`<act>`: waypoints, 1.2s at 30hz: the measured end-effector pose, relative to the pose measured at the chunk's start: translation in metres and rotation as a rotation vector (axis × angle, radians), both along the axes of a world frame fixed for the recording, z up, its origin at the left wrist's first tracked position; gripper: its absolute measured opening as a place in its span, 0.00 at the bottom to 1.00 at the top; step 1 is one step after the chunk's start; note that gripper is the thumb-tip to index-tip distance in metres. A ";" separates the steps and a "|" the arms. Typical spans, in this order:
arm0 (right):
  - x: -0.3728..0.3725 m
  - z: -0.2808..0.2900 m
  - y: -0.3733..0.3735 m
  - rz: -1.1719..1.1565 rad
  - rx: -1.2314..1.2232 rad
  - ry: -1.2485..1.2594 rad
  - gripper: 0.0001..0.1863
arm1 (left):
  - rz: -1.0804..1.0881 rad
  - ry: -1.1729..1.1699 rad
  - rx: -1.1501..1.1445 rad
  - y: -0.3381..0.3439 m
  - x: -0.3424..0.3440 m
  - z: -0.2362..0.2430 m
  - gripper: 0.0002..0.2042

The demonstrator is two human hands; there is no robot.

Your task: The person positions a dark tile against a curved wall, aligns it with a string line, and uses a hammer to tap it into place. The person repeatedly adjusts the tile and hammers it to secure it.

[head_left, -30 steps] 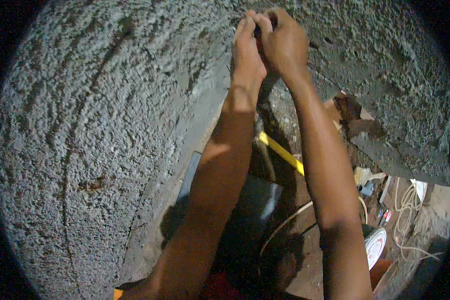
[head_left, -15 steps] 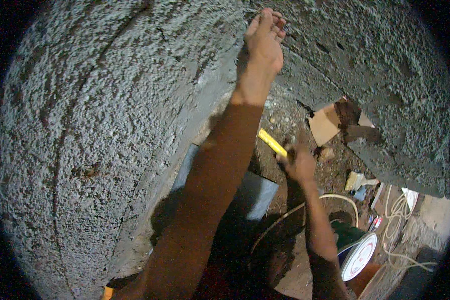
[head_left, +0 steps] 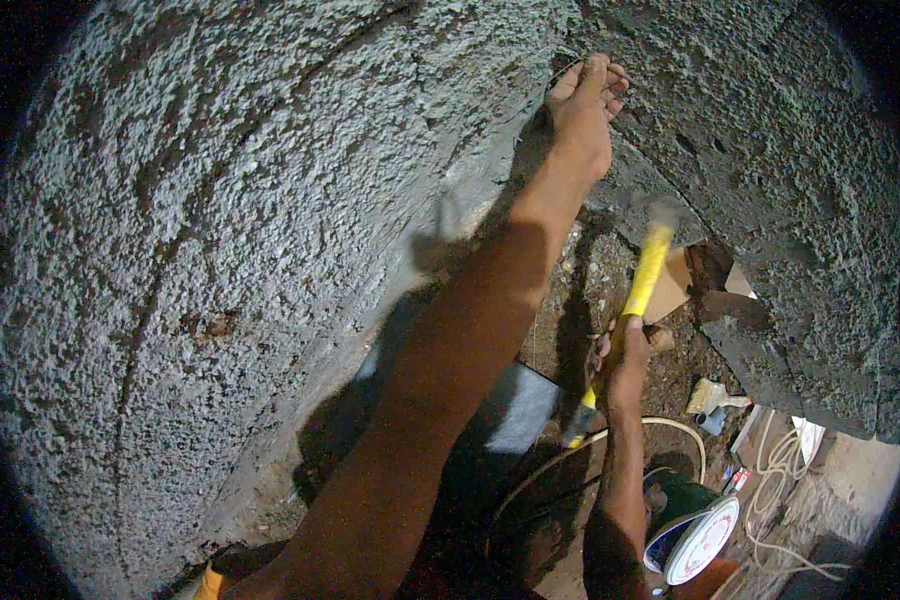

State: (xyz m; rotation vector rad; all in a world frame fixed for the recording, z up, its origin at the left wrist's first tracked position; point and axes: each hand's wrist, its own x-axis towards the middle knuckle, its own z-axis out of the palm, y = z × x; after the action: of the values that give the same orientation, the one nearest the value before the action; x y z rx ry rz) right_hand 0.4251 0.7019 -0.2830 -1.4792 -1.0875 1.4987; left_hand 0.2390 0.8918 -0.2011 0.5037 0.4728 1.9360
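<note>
My left hand (head_left: 585, 110) is raised at the corner where two rough grey cement walls meet. Its fingers are pinched together against the wall, and a thin dark strand shows beside them; what they hold is too small to make out. Lower down and to the right, my right hand (head_left: 622, 352) grips a hammer (head_left: 650, 268) by its yellow handle. The hammer's head points up toward the right-hand wall and is smeared by motion. The dark butt of the handle sticks out below my fist.
Rough walls rise on the left (head_left: 220, 280) and right (head_left: 770, 150). On the dirt floor lie a torn cardboard piece (head_left: 670, 285), a paintbrush (head_left: 708, 396), a grey slab (head_left: 525, 408) and a pale hose (head_left: 675, 422). A bucket with a white lid (head_left: 705, 540) stands near coiled cord (head_left: 785, 455).
My right hand has swung the hammer upright, its head now up by the right wall. My left hand keeps its pinch at the corner while the view has shifted a little.
</note>
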 end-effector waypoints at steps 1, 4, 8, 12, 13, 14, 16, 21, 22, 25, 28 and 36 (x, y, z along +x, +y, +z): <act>-0.026 0.030 -0.004 -0.141 -0.086 0.337 0.22 | -0.007 0.000 -0.003 -0.001 -0.001 0.000 0.08; -0.063 0.052 0.002 -0.145 -0.031 0.712 0.21 | -0.007 -0.008 0.012 0.002 -0.002 -0.002 0.08; -0.109 0.051 0.027 -0.216 0.063 0.850 0.23 | -0.009 -0.004 -0.003 0.005 -0.002 -0.001 0.07; -0.131 0.047 0.036 -0.200 0.168 0.730 0.24 | -0.009 -0.016 -0.031 0.001 -0.001 0.004 0.06; -0.135 0.040 0.041 -0.219 0.161 0.704 0.23 | -0.008 -0.014 -0.029 0.001 -0.002 0.004 0.06; -0.139 0.039 0.043 -0.239 0.153 0.677 0.23 | -0.009 -0.017 -0.030 0.001 -0.002 0.004 0.07; -0.146 0.038 0.044 -0.299 0.198 0.614 0.25 | -0.013 -0.022 -0.032 0.002 -0.001 0.003 0.07; -0.152 0.027 0.049 -0.350 0.258 0.545 0.27 | 0.008 -0.043 -0.077 0.000 0.002 0.006 0.07; -0.150 0.026 0.050 -0.339 0.255 0.540 0.27 | 0.005 -0.045 -0.090 0.000 0.003 0.006 0.08; -0.145 0.026 0.045 -0.247 0.247 0.565 0.26 | -0.009 -0.030 -0.065 -0.002 -0.004 0.006 0.09; -0.141 0.034 0.039 -0.175 0.217 0.678 0.25 | -0.005 -0.033 -0.018 -0.004 -0.007 0.008 0.10; -0.158 0.040 0.044 -0.489 0.193 0.759 0.26 | 0.003 0.017 -0.063 0.001 -0.006 0.004 0.07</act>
State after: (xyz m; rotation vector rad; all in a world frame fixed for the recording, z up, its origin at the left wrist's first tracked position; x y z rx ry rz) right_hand 0.2674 0.7458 -0.2432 -0.8249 -0.3611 1.3625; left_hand 0.2334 0.8927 -0.1972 0.4800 0.5440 1.9151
